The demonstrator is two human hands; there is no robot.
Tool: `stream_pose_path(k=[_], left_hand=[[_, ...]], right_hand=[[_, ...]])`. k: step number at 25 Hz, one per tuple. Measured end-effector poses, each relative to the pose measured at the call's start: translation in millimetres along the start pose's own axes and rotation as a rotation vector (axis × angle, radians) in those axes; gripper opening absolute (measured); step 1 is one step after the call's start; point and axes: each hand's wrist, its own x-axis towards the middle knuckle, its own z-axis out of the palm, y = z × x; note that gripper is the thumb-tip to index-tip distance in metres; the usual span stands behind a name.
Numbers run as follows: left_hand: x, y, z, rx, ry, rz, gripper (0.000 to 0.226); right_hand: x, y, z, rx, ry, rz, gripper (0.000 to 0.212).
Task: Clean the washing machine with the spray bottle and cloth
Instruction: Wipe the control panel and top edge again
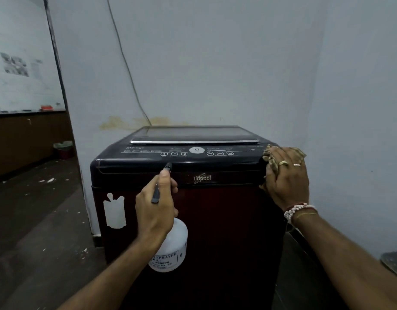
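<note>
Pale wall (215,63) behind washing machine (226,220); left hand (156,209) curled around opaque white spray bottle (170,249), right hand (287,175) flat on cloth (274,165).

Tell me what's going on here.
A person is cleaning a washing machine. Their left hand grips a white spray bottle, its nozzle pointed at the machine's dark front top edge. Their right hand presses a cloth against the upper right corner. The lid is closed.

One head-worn view, looking forward and down, close in: washing machine (215,220) fills the middle, right at the fingers (289,156).
</note>
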Motion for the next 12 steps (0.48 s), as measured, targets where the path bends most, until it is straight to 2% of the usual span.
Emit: stream_pose_path(k=[6, 12], left_hand=[[22.2, 46.8, 4.0, 0.016, -0.035, -0.164, 0.061], [51.2, 105.3, 18.4, 0.038, -0.11, -0.303, 0.056]], right_hand=[[35.2, -17.7, -28.0, 0.035, -0.368, 0.134, 0.054], [82.7, -18.4, -36.5, 0.018, -0.637, 0.313, 0.051]])
